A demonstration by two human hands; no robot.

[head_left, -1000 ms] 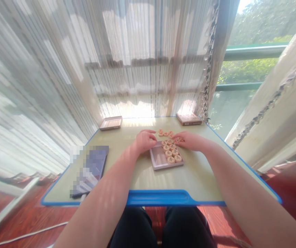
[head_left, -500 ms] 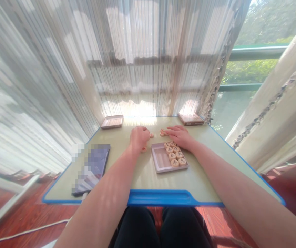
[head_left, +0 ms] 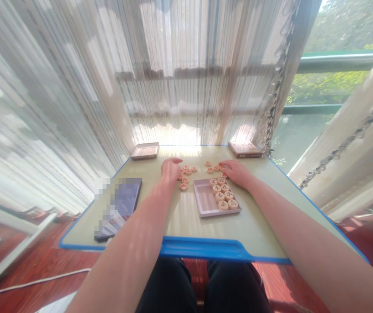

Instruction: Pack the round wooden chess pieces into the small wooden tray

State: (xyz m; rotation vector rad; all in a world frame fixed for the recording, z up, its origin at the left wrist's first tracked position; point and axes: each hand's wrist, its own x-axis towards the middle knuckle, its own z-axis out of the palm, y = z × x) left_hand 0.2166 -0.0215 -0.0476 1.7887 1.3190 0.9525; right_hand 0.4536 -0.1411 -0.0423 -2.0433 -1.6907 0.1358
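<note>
Round wooden Chinese chess pieces with red characters lie loose on the table in two groups. Beside the left group (head_left: 184,180) is my left hand (head_left: 170,169), its fingers apart and pointing right, with nothing visible in it. My right hand (head_left: 236,172) rests at the right group (head_left: 210,170), palm down, fingers stretched out and touching the nearest pieces. Some of those pieces are partly covered by the fingers. Between my forearms sits a shallow open box (head_left: 203,198). Several pieces with black characters (head_left: 219,196) stand in two columns along its right side; the left part shows bare bottom.
At the far left corner lies another shallow tray (head_left: 145,151), and a closed flat box (head_left: 245,149) is at the far right. A dark tablet-like object (head_left: 124,204), partly pixelated, lies left of my forearm. The table (head_left: 254,230) has a blue rim; curtains (head_left: 179,100) hang behind it.
Both hands have drawn outward from the red pieces, leaving more of them in sight. My left fingers have loosened. The view has shifted slightly; the black pieces in the box stay put.
</note>
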